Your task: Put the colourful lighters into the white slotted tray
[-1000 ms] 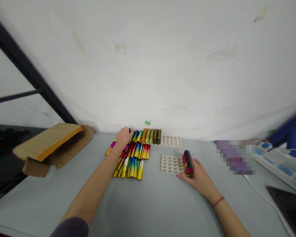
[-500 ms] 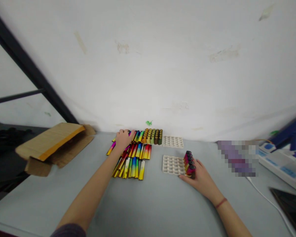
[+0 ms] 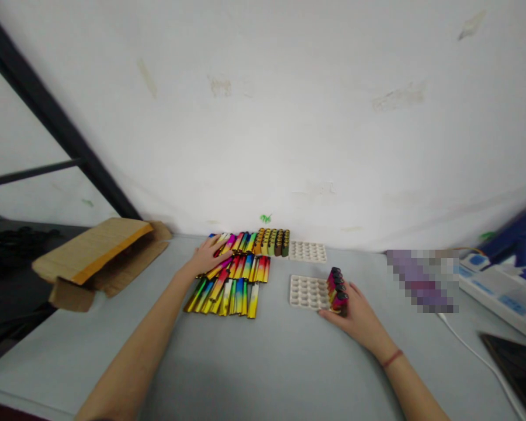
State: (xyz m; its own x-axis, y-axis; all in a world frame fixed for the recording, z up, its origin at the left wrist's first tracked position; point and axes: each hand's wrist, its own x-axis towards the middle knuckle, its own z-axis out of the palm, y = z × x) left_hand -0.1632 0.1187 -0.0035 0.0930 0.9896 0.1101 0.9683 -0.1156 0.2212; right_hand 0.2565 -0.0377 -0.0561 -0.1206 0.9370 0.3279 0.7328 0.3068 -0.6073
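Several colourful metallic lighters [image 3: 234,286] lie flat in rows on the grey table. My left hand [image 3: 205,259] rests on the upper left of that pile, fingers stretched out over the lighters. A white plastic tray [image 3: 305,290] with round sockets lies to the right. A row of red lighters [image 3: 336,290] stands upright along its right edge. My right hand [image 3: 358,316] lies against that row, thumb at the tray's front corner, fingers curled around the lighters. A second tray [image 3: 307,251] behind holds upright lighters [image 3: 274,241] at its left.
A flattened cardboard box [image 3: 92,257] lies at the table's left. A white power strip [image 3: 499,289] with a cable and a dark tablet [image 3: 517,365] sit at the right. A white wall rises right behind the table. A black frame bar crosses the upper left.
My left hand has drawn back toward me and to the left from the far end of the pile, and its fingers now lie spread over the lighters. My right hand has stayed put.
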